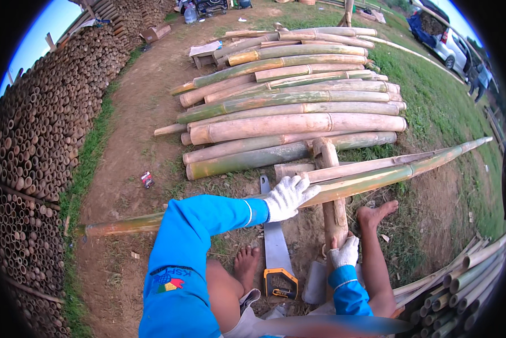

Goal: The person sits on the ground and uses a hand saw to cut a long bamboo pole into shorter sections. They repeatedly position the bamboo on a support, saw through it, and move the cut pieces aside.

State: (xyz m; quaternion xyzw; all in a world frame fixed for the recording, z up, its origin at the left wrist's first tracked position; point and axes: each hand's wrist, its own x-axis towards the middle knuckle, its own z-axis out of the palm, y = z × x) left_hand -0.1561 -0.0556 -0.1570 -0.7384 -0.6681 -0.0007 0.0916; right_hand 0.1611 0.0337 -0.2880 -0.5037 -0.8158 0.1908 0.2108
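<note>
A long green and tan bamboo pole point(377, 181) slants across in front of me, resting against an upright wooden post point(333, 217). Over its middle lies my left hand point(289, 198) in a white glove, its fingers closed over the top. My right hand point(344, 250), also gloved but with bare fingertips, is closed around the lower part of the post; the far side of its grip is hidden. Between my feet, a hand saw point(276, 248) with an orange and black handle lies on the ground, its blade running under the pole.
Thick bamboo poles point(298, 123) lie side by side ahead. Cut bamboo is stacked high in a wall point(39, 124) on the left. More thin poles point(467, 281) lie at the lower right. A silver car point(453, 48) and a person point(480, 79) are at the far right.
</note>
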